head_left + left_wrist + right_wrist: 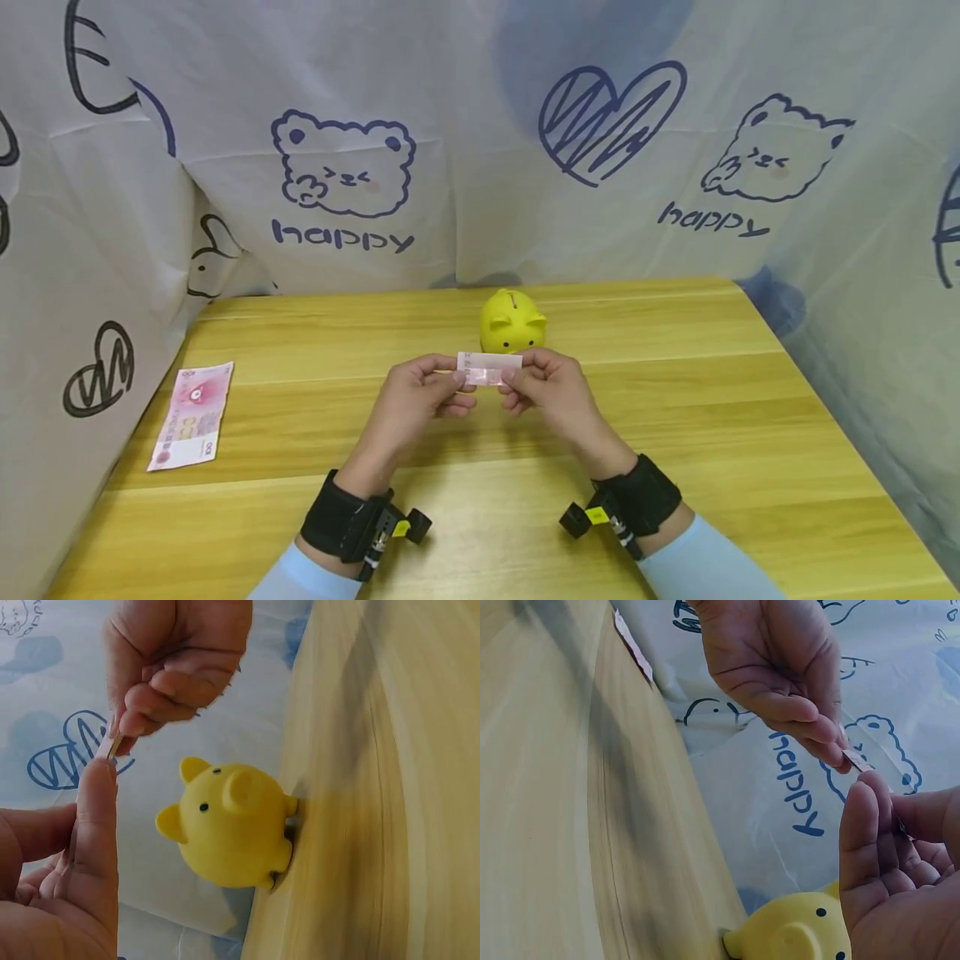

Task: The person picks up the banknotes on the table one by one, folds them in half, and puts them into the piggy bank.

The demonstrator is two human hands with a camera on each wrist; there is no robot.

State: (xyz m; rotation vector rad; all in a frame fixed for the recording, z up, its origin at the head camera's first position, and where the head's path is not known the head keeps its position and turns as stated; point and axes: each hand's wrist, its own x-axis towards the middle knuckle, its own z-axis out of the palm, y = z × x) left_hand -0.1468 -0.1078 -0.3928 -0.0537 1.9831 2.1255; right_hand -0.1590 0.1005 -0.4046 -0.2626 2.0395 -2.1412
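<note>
At the far left of the wooden table (675,417), a flat pink banknote (191,415) lies near the draped cloth wall (97,250), well apart from both hands. Toward the middle, the person's left hand (415,398) is raised above the table and pinches the left end of a folded banknote (489,368) between thumb and curled fingers. The narrow folded strip is held level between the two hands, just in front of the yellow piggy bank (512,322), which stands upright on the table with its coin slot on top. The right hand (551,392) pinches the strip's right end in the same way. Black wrist straps carry small cameras on both forearms.
</note>
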